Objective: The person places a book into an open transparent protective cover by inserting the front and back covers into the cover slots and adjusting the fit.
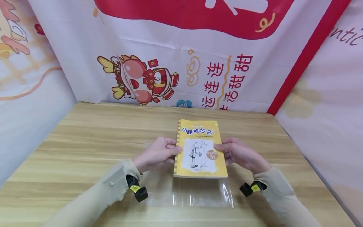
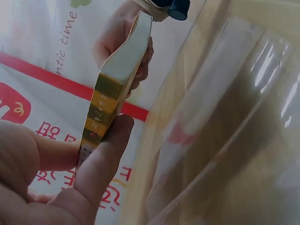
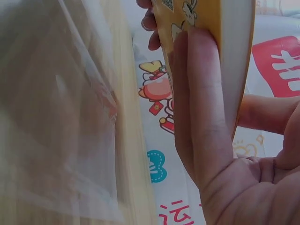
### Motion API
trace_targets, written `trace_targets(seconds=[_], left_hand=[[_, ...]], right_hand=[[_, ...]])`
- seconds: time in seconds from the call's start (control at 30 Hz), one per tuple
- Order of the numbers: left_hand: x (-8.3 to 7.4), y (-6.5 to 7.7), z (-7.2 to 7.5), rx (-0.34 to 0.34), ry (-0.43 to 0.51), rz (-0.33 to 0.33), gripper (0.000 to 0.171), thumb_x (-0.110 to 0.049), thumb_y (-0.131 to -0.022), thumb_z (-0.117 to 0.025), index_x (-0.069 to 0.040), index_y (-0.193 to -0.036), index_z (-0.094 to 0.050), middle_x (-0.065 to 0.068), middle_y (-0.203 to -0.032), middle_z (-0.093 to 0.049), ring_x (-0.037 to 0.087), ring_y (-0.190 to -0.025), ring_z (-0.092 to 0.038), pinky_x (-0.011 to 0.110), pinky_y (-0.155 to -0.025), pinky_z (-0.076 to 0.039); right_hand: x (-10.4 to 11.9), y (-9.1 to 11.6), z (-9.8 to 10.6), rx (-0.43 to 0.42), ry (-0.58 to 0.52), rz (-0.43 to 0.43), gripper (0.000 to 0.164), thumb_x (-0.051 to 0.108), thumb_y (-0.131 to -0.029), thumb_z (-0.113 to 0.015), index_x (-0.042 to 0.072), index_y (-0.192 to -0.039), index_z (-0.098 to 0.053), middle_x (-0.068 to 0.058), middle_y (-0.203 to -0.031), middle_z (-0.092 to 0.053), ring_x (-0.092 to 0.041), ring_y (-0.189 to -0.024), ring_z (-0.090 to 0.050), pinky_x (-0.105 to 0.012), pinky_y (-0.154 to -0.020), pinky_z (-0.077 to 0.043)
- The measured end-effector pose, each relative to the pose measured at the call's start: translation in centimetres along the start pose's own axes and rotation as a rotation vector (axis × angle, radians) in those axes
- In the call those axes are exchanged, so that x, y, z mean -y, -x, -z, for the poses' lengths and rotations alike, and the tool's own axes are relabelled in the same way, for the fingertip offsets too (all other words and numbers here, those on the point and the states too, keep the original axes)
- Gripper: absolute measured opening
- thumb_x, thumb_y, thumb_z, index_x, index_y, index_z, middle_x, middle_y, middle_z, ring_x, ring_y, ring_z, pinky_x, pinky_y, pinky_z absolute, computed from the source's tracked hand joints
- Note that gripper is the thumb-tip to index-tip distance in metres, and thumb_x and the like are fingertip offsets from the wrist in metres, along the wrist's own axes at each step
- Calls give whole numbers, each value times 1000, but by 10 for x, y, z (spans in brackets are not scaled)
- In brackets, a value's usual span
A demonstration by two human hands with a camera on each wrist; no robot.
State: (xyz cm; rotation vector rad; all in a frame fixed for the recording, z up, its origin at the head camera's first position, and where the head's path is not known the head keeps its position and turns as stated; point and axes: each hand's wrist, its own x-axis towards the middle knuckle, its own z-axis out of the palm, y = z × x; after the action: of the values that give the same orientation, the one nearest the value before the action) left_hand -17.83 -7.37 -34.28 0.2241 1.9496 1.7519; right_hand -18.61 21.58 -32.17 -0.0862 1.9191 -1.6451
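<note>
A yellow paperback book [image 1: 198,151] with a cartoon figure on its cover is held up over the table between both hands. My left hand [image 1: 158,153] pinches the spine edge, thumb on the front cover and fingers behind. On the opposite edge, my right hand [image 1: 241,154] grips the book the same way. The left wrist view shows the striped spine [image 2: 101,103] between thumb and fingers. In the right wrist view, straight fingers [image 3: 206,89] support the back cover. Below the book a clear plastic sleeve [image 1: 202,194] lies on the table, partly hidden by it.
The wooden table [image 1: 99,142] reaches back to a white cloth [image 1: 158,41] printed with red characters and a cartoon dragon. More printed cloth [image 1: 334,94] hangs at the right side. Black wrist cameras [image 1: 137,189] are strapped over the beige sleeves.
</note>
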Motion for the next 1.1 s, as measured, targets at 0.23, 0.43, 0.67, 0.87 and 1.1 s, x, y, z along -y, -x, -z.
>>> trace_targets(seconds=[0.23, 0.43, 0.67, 0.87, 1.1], left_hand=[[4, 8, -14, 110, 24, 24, 29, -16, -94, -60, 7, -112, -59, 15, -94, -68, 28, -79, -68, 38, -70, -55], [12, 8, -22, 86, -16, 35, 23, -14, -95, -58, 7, -106, -61, 16, -85, -68, 27, -72, -68, 37, -65, -55], [23, 13, -27, 81, -9, 65, 23, -12, -97, -52, 8, -101, -60, 18, -81, -66, 26, -65, -67, 37, -63, -55], [27, 13, -28, 67, -31, 60, 22, -13, -97, -53, 7, -100, -60, 17, -79, -66, 25, -63, -66, 36, -61, -55], [28, 8, -28, 72, -38, 82, 22, -14, -97, -53, 6, -98, -62, 18, -80, -66, 29, -65, -67, 37, -62, -55]], right_hand=[[-9, 5, 5, -58, 69, -7, 38, 21, -90, -58, -9, -113, -58, -18, -95, -67, -24, -77, -67, -36, -68, -54], [-17, 17, 4, -82, 214, -21, 38, 26, -88, -64, -7, -106, -62, -18, -89, -68, -27, -72, -67, -36, -61, -55], [-21, 18, 7, -5, 246, -36, 36, 25, -88, -66, -6, -105, -64, -20, -90, -68, -25, -66, -67, -28, -51, -52], [-27, 15, 7, 9, 277, -55, 33, 26, -88, -65, -3, -103, -64, -19, -87, -68, -18, -60, -63, -29, -52, -52], [-30, 14, 8, -7, 398, -56, 30, 30, -90, -64, 0, -95, -64, -13, -80, -68, -15, -57, -59, -32, -54, -51]])
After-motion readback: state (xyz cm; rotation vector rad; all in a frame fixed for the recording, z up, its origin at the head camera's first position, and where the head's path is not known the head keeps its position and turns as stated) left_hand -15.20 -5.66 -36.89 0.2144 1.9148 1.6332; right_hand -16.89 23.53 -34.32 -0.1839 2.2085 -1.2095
